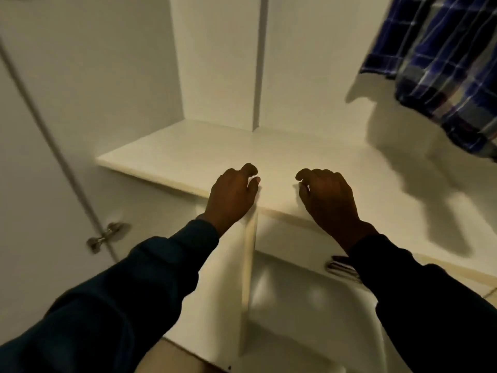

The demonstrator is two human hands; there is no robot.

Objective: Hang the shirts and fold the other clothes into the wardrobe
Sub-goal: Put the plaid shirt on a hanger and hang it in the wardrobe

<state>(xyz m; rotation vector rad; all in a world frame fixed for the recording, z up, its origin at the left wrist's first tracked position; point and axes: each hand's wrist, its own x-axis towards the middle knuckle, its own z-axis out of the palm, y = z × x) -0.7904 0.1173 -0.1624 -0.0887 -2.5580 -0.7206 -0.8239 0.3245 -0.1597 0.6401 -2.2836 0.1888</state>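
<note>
Hands hover side by side over the white wardrobe shelf [172, 154], left hand [232, 196] and right hand [326, 200] both loosely curled, holding nothing. Up right of the right hand hangs a blue plaid shirt [441, 68].

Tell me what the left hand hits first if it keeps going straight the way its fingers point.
Probably the white shelf under the left hand, then the wardrobe's back panel; depth is unclear.

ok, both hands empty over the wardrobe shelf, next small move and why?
Probably draw back to fetch another garment. The left hand and right hand hold nothing above the bare shelf, and the plaid shirt already hangs at upper right.
</note>
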